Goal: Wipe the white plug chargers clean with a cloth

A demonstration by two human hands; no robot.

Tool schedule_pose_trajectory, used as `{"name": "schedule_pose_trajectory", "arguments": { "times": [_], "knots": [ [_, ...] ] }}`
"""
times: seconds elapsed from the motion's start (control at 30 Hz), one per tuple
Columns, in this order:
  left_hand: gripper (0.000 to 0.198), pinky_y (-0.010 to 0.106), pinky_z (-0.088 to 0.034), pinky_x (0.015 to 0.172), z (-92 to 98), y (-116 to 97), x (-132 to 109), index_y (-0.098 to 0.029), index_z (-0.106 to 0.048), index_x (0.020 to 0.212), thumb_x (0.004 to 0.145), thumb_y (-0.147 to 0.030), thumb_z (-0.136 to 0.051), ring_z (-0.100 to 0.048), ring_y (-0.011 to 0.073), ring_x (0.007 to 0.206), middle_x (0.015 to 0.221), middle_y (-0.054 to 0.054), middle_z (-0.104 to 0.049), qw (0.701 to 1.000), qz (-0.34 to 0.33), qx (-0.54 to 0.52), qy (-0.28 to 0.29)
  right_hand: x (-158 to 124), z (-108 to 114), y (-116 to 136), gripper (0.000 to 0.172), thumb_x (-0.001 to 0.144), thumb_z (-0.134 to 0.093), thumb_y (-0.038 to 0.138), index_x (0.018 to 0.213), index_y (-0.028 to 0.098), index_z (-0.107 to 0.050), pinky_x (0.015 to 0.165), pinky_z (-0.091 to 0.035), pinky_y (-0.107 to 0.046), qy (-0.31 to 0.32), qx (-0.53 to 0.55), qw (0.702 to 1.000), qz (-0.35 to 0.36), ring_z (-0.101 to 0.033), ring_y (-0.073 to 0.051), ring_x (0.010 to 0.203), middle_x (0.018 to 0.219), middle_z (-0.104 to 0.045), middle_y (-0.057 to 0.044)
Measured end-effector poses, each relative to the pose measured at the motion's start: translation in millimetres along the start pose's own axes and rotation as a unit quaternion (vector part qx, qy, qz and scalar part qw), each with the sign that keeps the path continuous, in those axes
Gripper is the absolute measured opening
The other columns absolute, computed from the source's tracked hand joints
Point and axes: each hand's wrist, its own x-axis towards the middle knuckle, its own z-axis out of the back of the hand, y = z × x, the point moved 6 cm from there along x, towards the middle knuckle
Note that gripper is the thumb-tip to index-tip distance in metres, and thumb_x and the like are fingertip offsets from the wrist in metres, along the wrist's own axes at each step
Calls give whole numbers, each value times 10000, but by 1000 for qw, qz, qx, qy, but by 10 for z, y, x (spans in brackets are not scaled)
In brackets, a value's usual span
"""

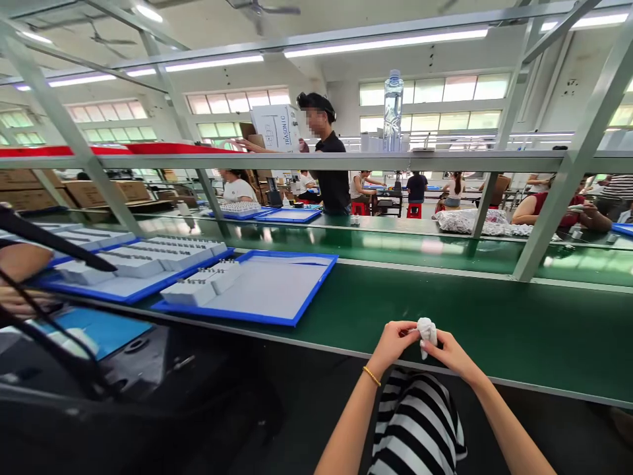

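My left hand and my right hand meet just in front of me, over the near edge of the green conveyor belt. Between them they pinch a small crumpled white piece that looks like cloth or tissue. Both hands have their fingers closed on it. A thin gold bracelet sits on my left wrist. My striped black-and-white garment shows below the hands.
Blue trays with rows of small white parts lie on the belt to the left. A grey metal frame crosses overhead with a water bottle on it. A person in black stands beyond, others sit farther back. Another person's arm shows at far left.
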Motion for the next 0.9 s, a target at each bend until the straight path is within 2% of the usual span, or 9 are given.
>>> {"name": "schedule_pose_trajectory", "arguments": {
  "times": [0.1, 0.27, 0.4, 0.6, 0.9],
  "knots": [
    [468, 288, -452, 653, -8, 16, 3, -124, -782, 1000, 757, -513, -687, -602, 174, 671, 801, 78, -749, 1000, 2, -7, 8, 3, -16, -31, 377, 764, -660, 540, 799, 169, -720, 607, -467, -275, 16, 4, 1000, -5, -550, -170, 626, 694, -658, -23],
    [459, 330, -497, 794, -9, 51, 11, -130, -781, 1009, 746, -499, -714, -665, 235, 833, 947, 114, -766, 999, -9, -32, 19, 3, -37, -118, 355, 773, -662, 520, 767, 168, -709, 572, -435, -264, 31, -4, 999, -9, -518, -157, 597, 653, -621, -13],
    [494, 342, -508, 807, -7, 63, 18, -124, -776, 1019, 734, -523, -715, -670, 246, 852, 957, 116, -766, 999, -3, -32, 24, 3, -47, -132, 389, 769, -659, 548, 776, 162, -708, 598, -445, -267, 40, -17, 999, -15, -530, -162, 621, 675, -632, -16],
    [462, 320, -502, 770, -24, 27, 8, -124, -766, 1035, 771, -493, -678, -655, 221, 816, 929, 96, -764, 1000, 2, -6, 16, 11, -67, -120, 477, 799, -592, 597, 834, 132, -691, 632, -435, -272, 44, -51, 997, -28, -536, -168, 664, 722, -644, -37],
    [361, 269, -456, 687, -43, -11, -10, -127, -751, 1007, 800, -398, -632, -599, 165, 736, 892, 79, -732, 999, -1, 37, 30, 13, -66, -90, 527, 768, -591, 649, 824, 134, -690, 630, -438, -278, 35, -23, 998, -37, -533, -173, 664, 731, -639, -48]
  ]
}}
